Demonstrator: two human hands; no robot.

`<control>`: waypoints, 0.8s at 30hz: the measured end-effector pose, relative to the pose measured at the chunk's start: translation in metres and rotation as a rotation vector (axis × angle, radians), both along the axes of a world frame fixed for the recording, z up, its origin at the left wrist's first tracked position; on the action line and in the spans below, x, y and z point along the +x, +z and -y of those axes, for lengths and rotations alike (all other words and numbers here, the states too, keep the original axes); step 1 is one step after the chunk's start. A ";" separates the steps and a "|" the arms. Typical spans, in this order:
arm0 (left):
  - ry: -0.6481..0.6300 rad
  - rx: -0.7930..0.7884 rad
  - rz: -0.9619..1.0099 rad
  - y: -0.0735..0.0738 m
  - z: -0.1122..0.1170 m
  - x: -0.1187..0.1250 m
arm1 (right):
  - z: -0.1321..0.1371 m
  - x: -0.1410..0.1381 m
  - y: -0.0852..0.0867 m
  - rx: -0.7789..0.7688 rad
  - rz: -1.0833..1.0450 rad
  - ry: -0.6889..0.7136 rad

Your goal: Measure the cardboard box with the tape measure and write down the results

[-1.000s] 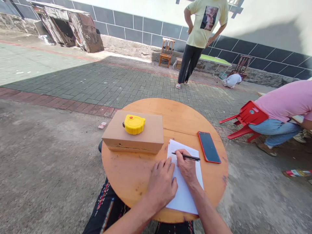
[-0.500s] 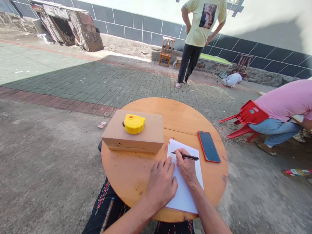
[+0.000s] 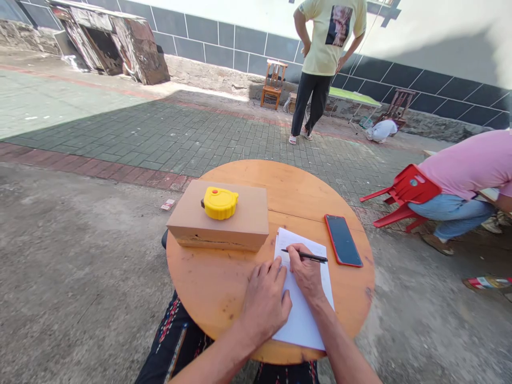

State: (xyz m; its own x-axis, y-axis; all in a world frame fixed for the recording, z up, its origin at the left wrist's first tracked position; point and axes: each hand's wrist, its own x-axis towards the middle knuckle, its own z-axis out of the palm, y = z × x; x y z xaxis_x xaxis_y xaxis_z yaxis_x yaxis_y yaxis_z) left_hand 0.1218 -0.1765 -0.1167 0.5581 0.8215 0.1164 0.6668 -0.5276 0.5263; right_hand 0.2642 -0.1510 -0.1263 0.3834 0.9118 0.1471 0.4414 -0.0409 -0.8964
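Note:
A black pen (image 3: 314,257) is pinched in my right hand (image 3: 307,274), its tip low over the upper part of a white sheet of paper (image 3: 301,325). Faint writing shows near the top of the sheet. My left hand (image 3: 266,296) lies flat with the fingers stretched out, partly on the paper's left edge and partly on the round wooden table (image 3: 212,298). Beyond it, a yellow tape measure (image 3: 221,204) rests on top of a brown cardboard box (image 3: 250,210). Right of the paper lies a phone with a red case (image 3: 344,241).
A person in a pink shirt (image 3: 472,162) sits on a red plastic chair (image 3: 412,186) to the right. Another person (image 3: 334,37) stands beyond the table, back turned. A wooden chair (image 3: 274,85) and a green-topped table (image 3: 354,96) stand along the wall.
The pen's rear end has shifted slightly to the right in my right hand. My left hand stays in place. The standing person has moved a little to the left.

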 end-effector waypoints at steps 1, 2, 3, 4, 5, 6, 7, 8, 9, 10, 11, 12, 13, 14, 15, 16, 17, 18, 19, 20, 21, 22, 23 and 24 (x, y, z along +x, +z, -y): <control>0.000 0.002 0.000 0.000 0.000 0.000 | 0.000 0.000 -0.001 -0.001 -0.003 0.002; 0.001 0.004 0.000 0.000 0.000 0.000 | 0.000 0.000 -0.001 -0.002 -0.007 0.004; 0.000 0.005 -0.001 0.000 0.000 0.000 | 0.000 0.000 -0.002 -0.003 -0.011 0.006; -0.001 0.005 -0.001 0.000 0.000 0.000 | 0.000 0.000 -0.002 -0.003 -0.016 0.007; -0.001 0.005 -0.001 0.000 0.000 0.000 | 0.000 0.000 -0.003 -0.003 -0.022 0.005; -0.003 0.005 0.000 -0.001 0.001 0.000 | 0.000 0.000 -0.002 -0.003 -0.028 0.001; -0.004 0.006 0.002 -0.001 0.001 0.000 | 0.000 0.000 -0.002 -0.003 -0.035 -0.005; -0.004 0.008 0.004 -0.001 0.001 0.000 | 0.000 0.000 -0.002 -0.002 -0.043 -0.014; -0.003 0.010 0.005 -0.001 0.001 0.000 | 0.000 0.000 -0.001 -0.002 -0.054 -0.025; -0.001 0.012 0.006 -0.002 0.001 0.000 | 0.000 0.000 0.000 -0.003 -0.067 -0.037; 0.000 0.015 0.007 -0.002 0.001 0.000 | 0.000 0.000 0.001 -0.004 -0.082 -0.050; 0.002 0.018 0.006 -0.003 0.001 0.001 | 0.000 0.000 0.001 -0.004 -0.097 -0.062; 0.005 0.021 0.005 -0.003 0.001 0.001 | 0.000 0.000 0.002 -0.004 -0.112 -0.073; 0.008 0.026 0.003 -0.004 0.001 0.001 | 0.000 0.000 0.002 -0.002 -0.125 -0.080; 0.010 0.030 -0.001 -0.004 0.002 0.001 | -0.001 0.000 0.002 0.002 -0.136 -0.086; 0.010 0.036 -0.008 -0.003 0.002 0.001 | -0.001 0.001 0.002 0.007 -0.145 -0.090; 0.005 0.042 -0.017 -0.002 0.001 0.001 | -0.001 0.001 0.002 0.013 -0.152 -0.095; -0.008 0.049 -0.032 0.000 0.000 0.001 | -0.001 0.001 0.001 0.019 -0.158 -0.099; -0.027 0.057 -0.050 0.002 -0.002 0.001 | -0.001 0.001 0.001 0.026 -0.162 -0.102; -0.050 0.066 -0.071 0.004 -0.004 0.001 | -0.001 0.002 0.000 0.031 -0.165 -0.105; -0.073 0.075 -0.095 0.006 -0.008 0.001 | 0.000 0.002 -0.001 0.036 -0.166 -0.104; -0.092 0.084 -0.119 0.008 -0.012 0.001 | 0.000 0.002 -0.001 0.040 -0.167 -0.100; -0.106 0.094 -0.139 0.008 -0.016 0.002 | 0.000 0.002 -0.002 0.044 -0.165 -0.095; -0.114 0.108 -0.151 0.008 -0.020 0.003 | 0.000 0.002 -0.002 0.047 -0.162 -0.089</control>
